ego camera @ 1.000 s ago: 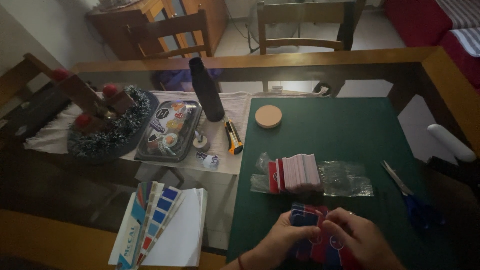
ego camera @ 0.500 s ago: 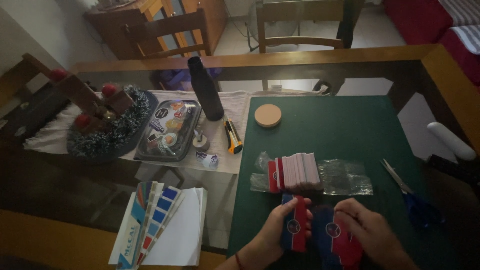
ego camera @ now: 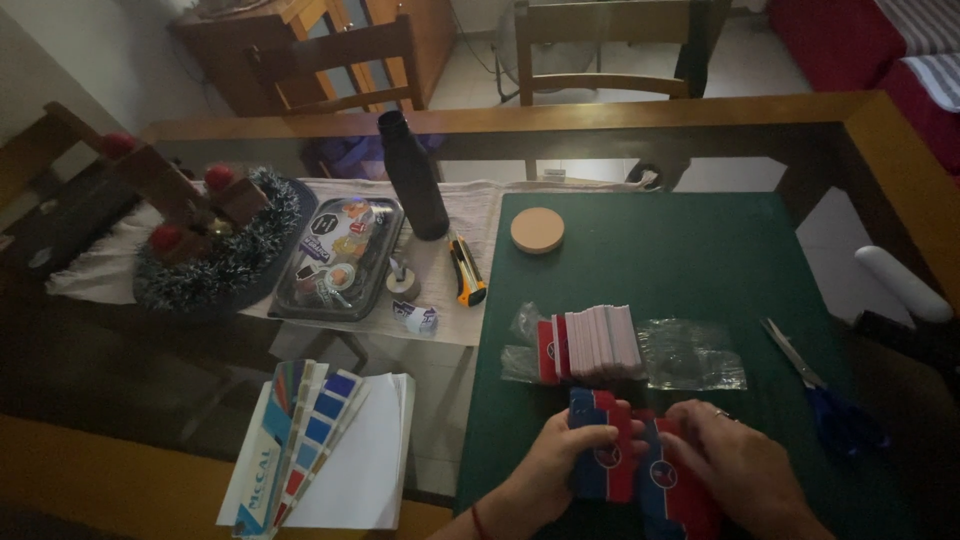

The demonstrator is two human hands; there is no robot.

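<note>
Both my hands are low over the near edge of a green mat [ego camera: 690,260]. My left hand [ego camera: 552,468] grips a packet of red-and-blue cards [ego camera: 598,450]. My right hand [ego camera: 740,470] holds a second packet of the same cards [ego camera: 672,488], fanned toward me. The two packets touch in the middle. Just beyond them a spread row of cards [ego camera: 592,343], mostly white edges with red at its left end, lies on a clear plastic wrapper [ego camera: 690,355].
Blue-handled scissors [ego camera: 825,400] lie at the mat's right. A round cork coaster [ego camera: 537,229], a black bottle [ego camera: 412,176], a yellow utility knife [ego camera: 466,270], a tray of small items [ego camera: 338,256], a tinsel wreath [ego camera: 205,245] and colour swatches on paper [ego camera: 310,440] sit to the left.
My hands drew together: the two card packets, held apart half a second ago, now meet in the middle. A second ago both hands covered one bundle.
</note>
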